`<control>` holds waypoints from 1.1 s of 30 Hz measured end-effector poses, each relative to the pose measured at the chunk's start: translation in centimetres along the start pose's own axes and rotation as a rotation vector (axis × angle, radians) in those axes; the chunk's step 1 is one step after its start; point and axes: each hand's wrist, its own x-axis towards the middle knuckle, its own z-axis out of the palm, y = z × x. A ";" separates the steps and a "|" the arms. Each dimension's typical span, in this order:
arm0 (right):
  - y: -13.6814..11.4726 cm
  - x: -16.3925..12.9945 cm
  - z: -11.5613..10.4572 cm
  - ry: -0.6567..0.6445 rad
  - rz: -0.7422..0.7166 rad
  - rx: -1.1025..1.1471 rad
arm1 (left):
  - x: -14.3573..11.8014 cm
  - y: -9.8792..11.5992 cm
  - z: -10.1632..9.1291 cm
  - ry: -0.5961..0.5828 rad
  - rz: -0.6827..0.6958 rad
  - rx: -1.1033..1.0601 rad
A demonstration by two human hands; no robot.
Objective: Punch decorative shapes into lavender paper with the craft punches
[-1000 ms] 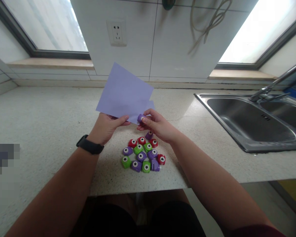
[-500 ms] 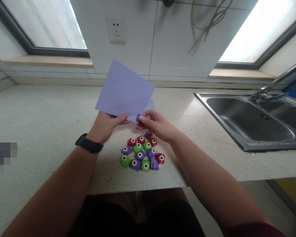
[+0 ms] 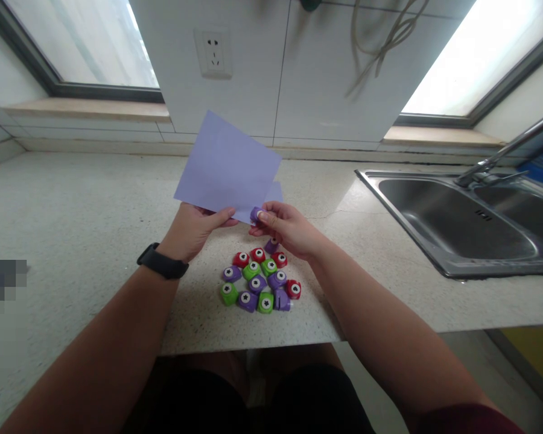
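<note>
My left hand (image 3: 199, 229) pinches the lower edge of a purple sheet of paper (image 3: 228, 166), thumb on top, the sheet tilted up above the counter. At the sheet's lower right corner, my right hand (image 3: 285, 226) is closed around a small purple craft punch (image 3: 256, 215), its thumb on the white button. Whether the paper sits inside the punch's slot, I cannot tell. Below both hands lie several more small punches, among them a green punch (image 3: 228, 293), a red punch (image 3: 294, 289) and a purple punch (image 3: 247, 301). Another piece of purple paper (image 3: 275, 192) shows behind the sheet.
The speckled counter (image 3: 90, 199) runs to a tiled wall with a socket (image 3: 214, 53). A steel sink (image 3: 457, 217) with a faucet (image 3: 479, 169) is set in at the right. The counter's front edge lies just before my legs.
The paper's right side has shifted very slightly left. Both hands keep their grips, and the punches on the counter stay in the same arrangement.
</note>
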 end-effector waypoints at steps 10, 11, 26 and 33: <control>-0.1 0.0 0.1 0.004 -0.018 0.001 | 0.0 0.0 -0.1 -0.010 -0.001 -0.012; -0.2 0.0 0.2 0.005 -0.022 0.000 | 0.0 0.0 -0.1 -0.014 0.000 -0.012; -0.3 0.0 0.1 0.012 -0.037 -0.023 | 0.0 -0.2 0.0 -0.018 -0.001 -0.023; -0.6 -0.2 0.3 0.009 -0.021 -0.034 | 0.0 -0.2 0.0 -0.009 -0.001 -0.018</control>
